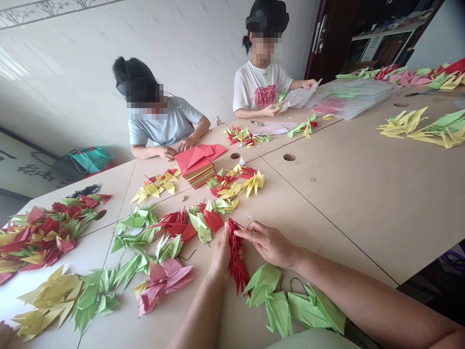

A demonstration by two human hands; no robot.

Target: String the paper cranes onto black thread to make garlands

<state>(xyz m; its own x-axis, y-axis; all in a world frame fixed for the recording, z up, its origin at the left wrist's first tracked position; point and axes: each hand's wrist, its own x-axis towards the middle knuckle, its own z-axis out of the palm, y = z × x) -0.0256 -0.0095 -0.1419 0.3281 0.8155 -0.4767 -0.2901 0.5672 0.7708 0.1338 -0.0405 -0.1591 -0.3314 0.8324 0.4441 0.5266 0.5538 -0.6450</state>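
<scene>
A bundle of folded red paper pieces (238, 264) hangs over the table, pressed flat together. My left hand (222, 254) is wrapped round its left side near the top. My right hand (269, 244) is closed in a pinch at the bundle's upper end, its fingertips at the red paper; whether they grip a single piece is too small to tell. Green folded paper pieces (279, 310) lie just below my right forearm. Left of my left hand are red folded pieces (174, 225) and pink ones (165, 282).
A stack of red and yellow paper (198, 167) stands mid-table. A large mixed pile (47, 232) lies at the left, yellow pieces (403, 122) at the right. Two people sit across the table (327, 194), one holding green pieces near plastic bags (356, 97).
</scene>
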